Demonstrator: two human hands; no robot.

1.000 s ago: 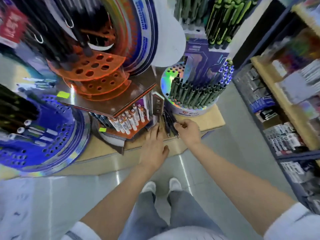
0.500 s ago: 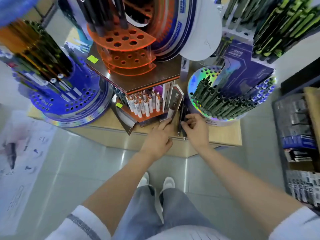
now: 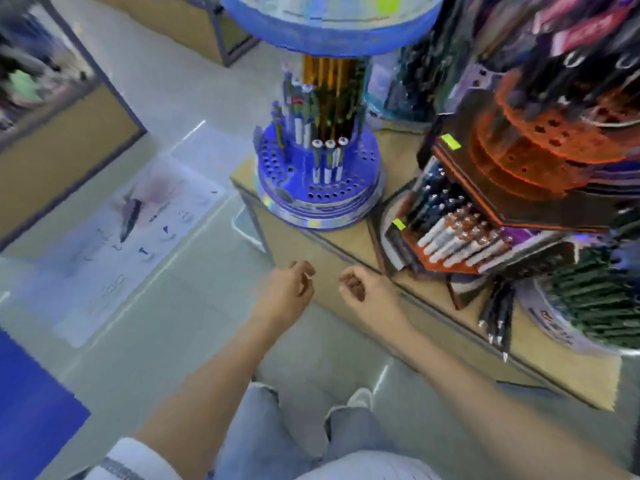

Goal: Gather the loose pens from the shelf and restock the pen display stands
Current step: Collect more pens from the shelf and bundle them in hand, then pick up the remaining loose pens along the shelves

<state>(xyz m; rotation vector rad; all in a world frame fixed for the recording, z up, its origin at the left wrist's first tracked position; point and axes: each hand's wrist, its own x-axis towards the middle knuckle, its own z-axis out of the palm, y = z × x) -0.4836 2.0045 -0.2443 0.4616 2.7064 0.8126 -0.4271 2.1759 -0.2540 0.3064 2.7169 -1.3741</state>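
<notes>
Our left hand and right hand hung with fingers loosely curled and empty, while the pens lay bunched on the surface, light, stiff, slippery, best pinched mid-barrel, we judged.

Bright, even indoor light from overhead; no hard shadows. Pale glossy tiled floor carries thin white glare streaks and soft reflections. Heavy motion blur across whole frame, worst at R edge: orange tiered perforated pen stand and dark hanging packs top R smeared. Blocky compression artefacts on round blue perforated pen stand; its holographic base rim glints. Left hand, right hand and forearms sharpest, edges soft tho. Wide-angle bend: tan wooden shelf edge and floor lines curve twd corners. Top L corner murky, out of focus.
</notes>
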